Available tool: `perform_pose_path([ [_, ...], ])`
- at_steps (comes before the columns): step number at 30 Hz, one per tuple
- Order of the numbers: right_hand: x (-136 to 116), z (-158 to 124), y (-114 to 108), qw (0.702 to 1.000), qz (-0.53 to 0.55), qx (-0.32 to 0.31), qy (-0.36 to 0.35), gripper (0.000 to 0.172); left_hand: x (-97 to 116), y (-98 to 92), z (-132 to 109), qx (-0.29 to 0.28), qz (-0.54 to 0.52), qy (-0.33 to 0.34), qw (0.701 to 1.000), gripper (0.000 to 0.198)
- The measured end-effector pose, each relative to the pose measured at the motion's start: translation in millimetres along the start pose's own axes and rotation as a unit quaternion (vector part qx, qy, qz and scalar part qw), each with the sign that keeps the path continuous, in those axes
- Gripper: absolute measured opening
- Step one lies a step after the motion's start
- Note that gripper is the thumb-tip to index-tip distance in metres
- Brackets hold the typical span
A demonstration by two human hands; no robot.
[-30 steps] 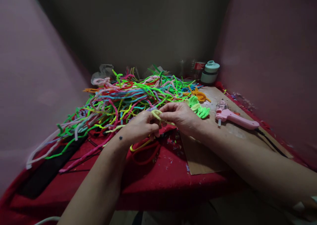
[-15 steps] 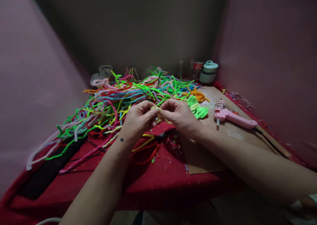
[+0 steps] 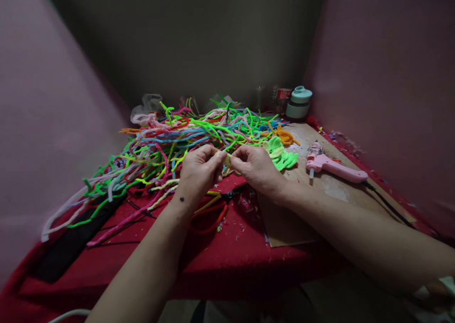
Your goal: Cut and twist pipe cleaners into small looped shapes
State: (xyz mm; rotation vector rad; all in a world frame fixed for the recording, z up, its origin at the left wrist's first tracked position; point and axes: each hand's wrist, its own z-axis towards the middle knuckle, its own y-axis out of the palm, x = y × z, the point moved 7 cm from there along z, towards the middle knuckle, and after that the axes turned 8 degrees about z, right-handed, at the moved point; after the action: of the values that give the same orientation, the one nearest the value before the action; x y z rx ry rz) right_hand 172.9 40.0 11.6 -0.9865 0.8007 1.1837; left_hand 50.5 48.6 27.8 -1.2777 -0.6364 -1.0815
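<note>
Above the red cloth, my left hand (image 3: 202,167) and my right hand (image 3: 256,167) face each other with their fingertips pinched. Between them they grip a pale yellow pipe cleaner (image 3: 227,164), which looks bent; much of it is hidden behind my fingers. Just past my right hand lie bright green pipe-cleaner shapes (image 3: 285,159), like leaves or petals, on a brown board. Behind both hands spreads a big tangled heap of coloured pipe cleaners (image 3: 192,132).
A pink glue gun (image 3: 332,166) with a black cord rests on the brown board (image 3: 291,230). At the back right stands a light-blue-lidded bottle (image 3: 299,104). A black flat strip (image 3: 67,247) lies at left on the red cloth (image 3: 231,256). Walls close in on both sides.
My hands have moved slightly apart at the fingertips, still holding the pale yellow pipe cleaner. The view has shifted a little; the other things lie as before.
</note>
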Motion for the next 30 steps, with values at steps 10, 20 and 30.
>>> perform_pose_path([
  [10, -1.1, 1.0, 1.7, 0.994, -0.106, -0.001, -0.007, 0.018, 0.3, 2.4, -3.6, 0.044, 0.093, 0.048, 0.994, 0.016],
  [20, 10.2, -1.2, 12.5, 0.995, 0.014, -0.075, 0.066, 0.013, -3.4, -2.6, 2.5, -0.014, 0.089, -0.006, 0.996, 0.019],
  [30, 24.6, -12.0, 30.3, 0.875, 0.362, -0.191, 0.259, 0.011, -4.9, -1.4, 2.9, -0.122, -0.044, -0.037, 0.991, 0.015],
])
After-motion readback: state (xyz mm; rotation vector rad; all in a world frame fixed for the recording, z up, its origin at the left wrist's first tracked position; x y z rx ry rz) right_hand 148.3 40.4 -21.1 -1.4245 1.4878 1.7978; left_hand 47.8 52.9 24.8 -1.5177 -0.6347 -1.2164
